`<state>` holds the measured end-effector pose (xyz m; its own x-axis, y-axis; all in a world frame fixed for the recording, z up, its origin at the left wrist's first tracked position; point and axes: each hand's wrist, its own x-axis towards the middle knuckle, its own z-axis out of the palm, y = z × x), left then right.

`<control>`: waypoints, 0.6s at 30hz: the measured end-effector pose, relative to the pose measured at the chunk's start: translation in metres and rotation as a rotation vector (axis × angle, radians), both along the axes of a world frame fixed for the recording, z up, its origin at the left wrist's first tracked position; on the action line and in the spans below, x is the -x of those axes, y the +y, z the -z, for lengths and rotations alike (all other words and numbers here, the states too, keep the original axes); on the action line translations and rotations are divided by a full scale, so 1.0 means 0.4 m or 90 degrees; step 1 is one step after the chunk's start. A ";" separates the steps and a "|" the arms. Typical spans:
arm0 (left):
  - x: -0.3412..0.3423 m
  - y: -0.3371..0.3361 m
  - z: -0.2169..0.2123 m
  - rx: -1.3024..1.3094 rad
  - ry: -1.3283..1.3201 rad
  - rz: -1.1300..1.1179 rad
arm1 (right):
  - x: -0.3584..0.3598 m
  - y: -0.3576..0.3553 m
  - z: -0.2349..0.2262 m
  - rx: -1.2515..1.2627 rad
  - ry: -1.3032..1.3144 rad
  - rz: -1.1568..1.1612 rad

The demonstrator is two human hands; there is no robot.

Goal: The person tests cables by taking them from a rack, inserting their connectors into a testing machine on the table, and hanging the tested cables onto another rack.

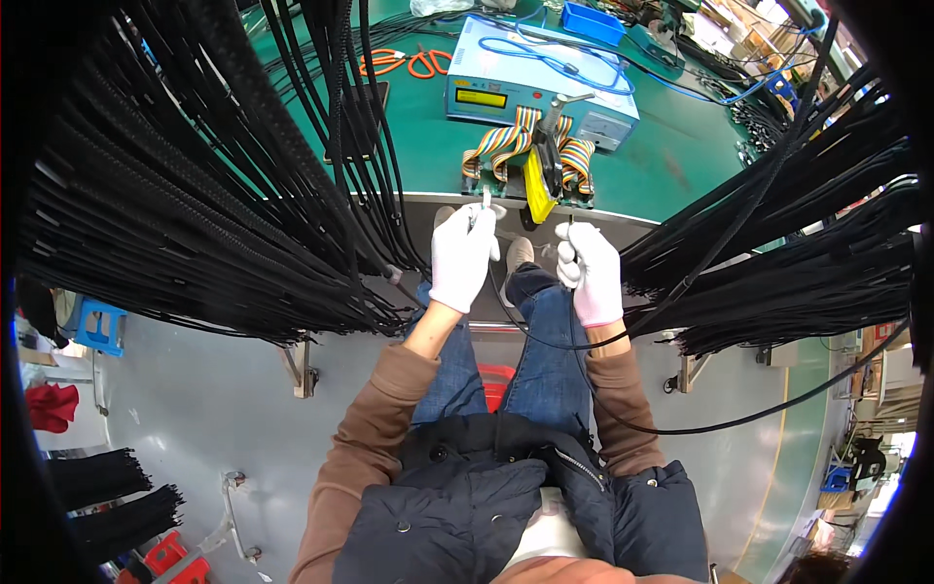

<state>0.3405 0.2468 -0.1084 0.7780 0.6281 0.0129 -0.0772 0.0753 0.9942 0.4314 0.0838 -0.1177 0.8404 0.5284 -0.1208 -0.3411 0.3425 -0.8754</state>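
White gloves cover both my hands, which are raised at the front edge of the green table. Pinched in my left hand [465, 255] is a small pale cable connector [486, 197], pointing toward the boards at the table edge. My right hand [591, 268] has its fingers curled around a thin dark cable end [571, 223]; its tip is too small to make out. A black cable [545, 343] hangs in a loop below the hands. Just ahead stands a toggle clamp [552, 146] with a yellow part. Rainbow ribbon cables [506, 146] run from it to a light blue tester box [530, 73].
Thick bundles of black cables [195, 214] hang at the left, and more cable bundles [778, 253] hang at the right. Orange-handled scissors [425, 63] and a blue tray [593, 23] lie on the green table [671, 175]. A blue stool [100, 326] stands on the floor at the left.
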 end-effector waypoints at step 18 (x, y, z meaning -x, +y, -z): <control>-0.034 0.001 0.018 0.062 -0.081 -0.033 | -0.031 0.039 0.006 0.380 -0.651 0.324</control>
